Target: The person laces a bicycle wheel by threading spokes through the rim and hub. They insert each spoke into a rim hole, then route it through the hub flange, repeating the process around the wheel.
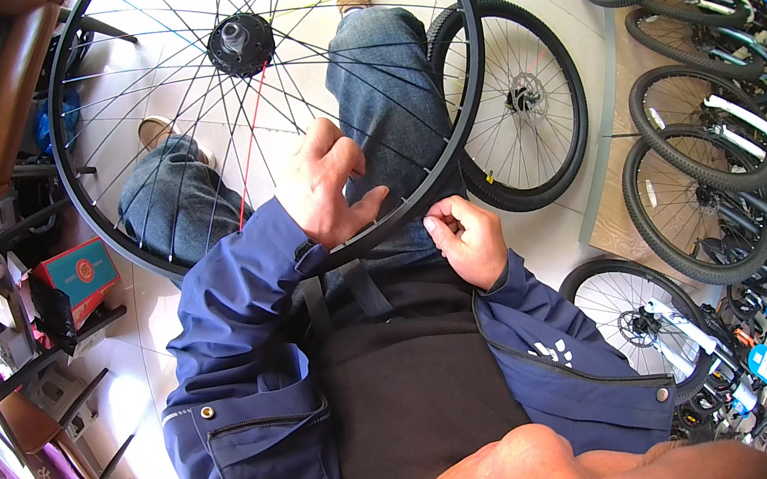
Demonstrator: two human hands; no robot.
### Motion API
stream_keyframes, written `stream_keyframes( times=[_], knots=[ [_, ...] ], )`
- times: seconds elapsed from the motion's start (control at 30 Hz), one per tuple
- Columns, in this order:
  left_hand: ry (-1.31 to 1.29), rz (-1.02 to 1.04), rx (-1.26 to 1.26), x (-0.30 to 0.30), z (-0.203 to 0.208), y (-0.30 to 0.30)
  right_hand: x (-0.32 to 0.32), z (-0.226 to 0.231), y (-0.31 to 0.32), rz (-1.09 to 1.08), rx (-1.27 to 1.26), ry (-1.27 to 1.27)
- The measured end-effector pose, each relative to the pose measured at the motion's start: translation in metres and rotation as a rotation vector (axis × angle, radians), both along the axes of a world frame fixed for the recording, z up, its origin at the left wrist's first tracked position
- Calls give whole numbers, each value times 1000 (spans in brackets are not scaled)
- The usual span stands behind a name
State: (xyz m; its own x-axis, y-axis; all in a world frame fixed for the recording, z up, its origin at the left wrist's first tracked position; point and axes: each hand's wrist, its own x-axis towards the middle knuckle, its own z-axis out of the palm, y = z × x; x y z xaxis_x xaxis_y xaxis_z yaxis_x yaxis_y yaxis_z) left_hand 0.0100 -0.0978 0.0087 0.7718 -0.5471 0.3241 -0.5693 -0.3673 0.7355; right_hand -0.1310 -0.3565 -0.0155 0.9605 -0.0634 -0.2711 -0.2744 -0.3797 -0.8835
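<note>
A bicycle wheel without a tyre rests across my lap, its black rim [472,27] tilted and its black hub [240,45] at the upper middle. Most spokes are black; one red spoke [253,145] and one yellow one stand out. My left hand [326,186] reaches over the near part of the rim, among the spokes. Its thumb is stretched and apart from the bent fingers, with nothing visible between them. Just outside the rim, my right hand [467,241] has thumb and index finger pinched together. Whatever they may hold is too small to make out.
A tyred wheel with a brake disc [522,99] is at the right, beside my leg. Several parked bicycles [701,196] line the right side. To the left are a brown leather chair [11,104] and a dark rack with a red and teal box [77,277].
</note>
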Motion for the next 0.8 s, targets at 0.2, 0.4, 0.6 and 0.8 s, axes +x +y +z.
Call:
stream_keyframes(
  times=[0.2, 0.4, 0.6, 0.8],
  knots=[
    [16, 26, -21, 1, -9, -3, 2, -1, -2, 5, 4, -4],
    [19, 35, -17, 2, -9, -3, 4, -1, -2, 5, 1, 5],
    [38, 22, -7, 4, -8, -2, 5, -1, -2, 9, 1, 6],
    [43, 11, -5, 5, -9, 0, 5, -3, -2, 4, 0, 22]
  ],
)
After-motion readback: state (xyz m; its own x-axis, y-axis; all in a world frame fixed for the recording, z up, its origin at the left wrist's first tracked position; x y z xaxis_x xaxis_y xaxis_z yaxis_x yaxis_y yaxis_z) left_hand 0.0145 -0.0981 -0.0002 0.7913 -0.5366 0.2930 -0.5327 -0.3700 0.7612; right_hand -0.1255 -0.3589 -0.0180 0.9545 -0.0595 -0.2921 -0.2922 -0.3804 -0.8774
